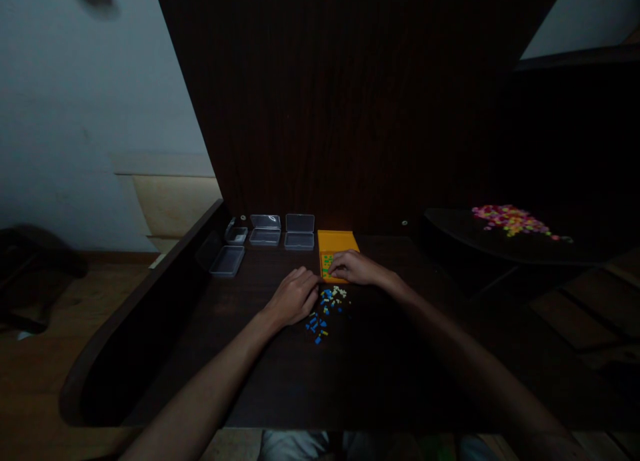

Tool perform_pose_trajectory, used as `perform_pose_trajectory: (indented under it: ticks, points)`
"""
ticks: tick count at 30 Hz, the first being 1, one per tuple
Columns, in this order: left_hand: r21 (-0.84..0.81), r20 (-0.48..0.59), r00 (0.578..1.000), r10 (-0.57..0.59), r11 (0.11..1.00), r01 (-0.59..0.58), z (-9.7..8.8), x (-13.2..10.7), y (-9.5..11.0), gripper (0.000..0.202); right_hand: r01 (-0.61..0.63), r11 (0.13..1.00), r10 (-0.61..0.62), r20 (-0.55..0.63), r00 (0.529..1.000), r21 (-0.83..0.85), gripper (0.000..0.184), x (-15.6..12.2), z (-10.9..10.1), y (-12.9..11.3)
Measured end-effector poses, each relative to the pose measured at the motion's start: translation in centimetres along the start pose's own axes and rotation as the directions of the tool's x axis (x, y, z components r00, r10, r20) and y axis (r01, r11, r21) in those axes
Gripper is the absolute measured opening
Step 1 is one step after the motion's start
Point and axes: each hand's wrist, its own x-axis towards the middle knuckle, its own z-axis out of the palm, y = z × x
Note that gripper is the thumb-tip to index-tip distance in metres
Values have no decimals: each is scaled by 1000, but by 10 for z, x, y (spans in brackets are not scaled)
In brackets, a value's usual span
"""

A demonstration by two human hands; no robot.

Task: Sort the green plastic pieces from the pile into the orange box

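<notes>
A yellow box (338, 240) lies with its lid raised toward the back of the dark table, and green pieces (327, 262) show inside it. Over its right part is my right hand (354, 267), fingers bent down and pinched together at the green pieces; what they hold, if anything, is too small to make out. My left hand (295, 295) rests on the table at the box's front left corner, fingers curled, their tips partly hidden. Just in front of the box, beside my left hand, small blue, pale and yellow pieces (316, 323) lie scattered.
Several clear plastic cases (299, 241) with lids up stand along the back left, a clear tray (227, 261) in front of them. A raised side board (150, 301) edges the table's left. At right, a rounded dark surface (450, 231) bears a pile of colourful bits (515, 219).
</notes>
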Motion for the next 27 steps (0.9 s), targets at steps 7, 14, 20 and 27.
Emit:
perform_pose_trajectory:
  ticks: [7, 14, 20, 27]
  points:
    - [-13, -1, 1000, -5, 1000, 5, 1, 1, -1, 21, -36, 999, 37, -39, 999, 10, 26, -10, -4, -3]
    - [-6, -17, 1000, -10, 1000, 10, -1, 1, -2, 22, -103, 994, 103, -31, 994, 24, 31, -8, -3, -4]
    - [21, -7, 1000, 1, 1000, -1, -1, 1, -2, 22, -123, 992, 124, -25, 992, 34, 30, -7, -1, -2]
    - [25, 6, 1000, 6, 1000, -7, 1, 0, -3, 22, -87, 994, 94, -119, 988, 69, 24, -12, -8, 5]
